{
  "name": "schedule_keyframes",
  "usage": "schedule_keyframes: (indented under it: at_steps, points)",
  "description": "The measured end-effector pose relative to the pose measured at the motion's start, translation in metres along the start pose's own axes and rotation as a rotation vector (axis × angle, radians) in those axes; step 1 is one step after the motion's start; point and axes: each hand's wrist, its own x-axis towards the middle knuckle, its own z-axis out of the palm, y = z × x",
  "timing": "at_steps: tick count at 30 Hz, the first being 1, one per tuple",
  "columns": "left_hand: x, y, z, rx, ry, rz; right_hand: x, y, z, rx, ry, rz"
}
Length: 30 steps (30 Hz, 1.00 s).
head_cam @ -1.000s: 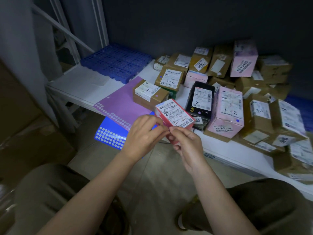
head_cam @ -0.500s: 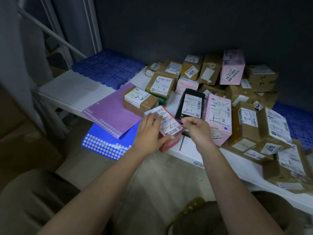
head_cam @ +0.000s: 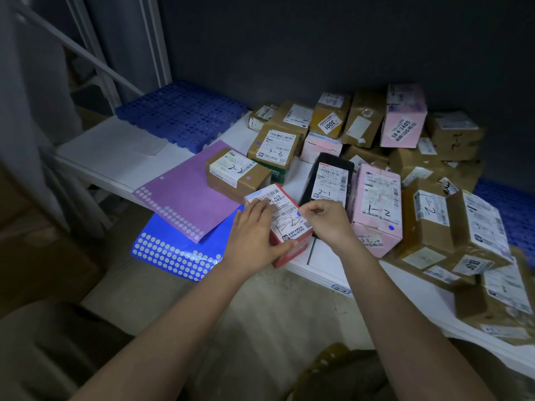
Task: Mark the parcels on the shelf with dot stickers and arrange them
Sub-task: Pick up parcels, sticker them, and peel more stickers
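A red parcel (head_cam: pixel 291 250) with a white label stands at the front edge of the white shelf (head_cam: pixel 121 157). My left hand (head_cam: pixel 254 233) grips it, fingers over the top and thumb along the front face. My right hand (head_cam: pixel 327 221) has curled fingers, their tips against the label's right edge beside a small blue dot sticker (head_cam: pixel 299 214). Left of the parcel, a purple sticker sheet (head_cam: pixel 188 192) overlaps a blue sticker sheet (head_cam: pixel 173 253) that hangs over the shelf edge.
Behind the red parcel lie a brown box marked 2-2 (head_cam: pixel 236 175), a brown box marked 3-3 (head_cam: pixel 275 149), a black parcel marked 2-1 (head_cam: pixel 330 180) and a pink box marked 1-2 (head_cam: pixel 376 204). Several brown boxes (head_cam: pixel 451 227) pile up at right. A blue grid mat (head_cam: pixel 179 117) is back left.
The red parcel came down from the air onto the shelf's front edge. My left hand shifted onto its top. A blue dot now shows on its label by my right fingertips.
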Motion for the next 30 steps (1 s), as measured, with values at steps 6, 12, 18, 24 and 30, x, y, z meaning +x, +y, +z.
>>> schedule_keyframes:
  at_steps: [6, 12, 18, 24, 30]
  points:
    - [0.001, 0.000, 0.000, 0.002, -0.017, -0.012, -0.003, 0.001, 0.006, -0.207, 0.033, -0.139]
    - [0.000, 0.002, -0.002, -0.015, -0.031, -0.015, 0.000, -0.005, 0.004, -0.013, 0.070, 0.083]
    - [-0.001, 0.004, -0.007, -0.060, -0.070, -0.009, -0.005, 0.003, 0.000, -0.017, 0.190, -0.017]
    - [0.021, -0.002, -0.023, -0.169, -0.325, 0.075, -0.007, 0.013, -0.016, -0.691, 0.183, -0.451]
    - [0.039, -0.005, -0.030, -0.066, -0.411, 0.132, -0.002, 0.002, -0.026, -1.288, -0.013, -0.352]
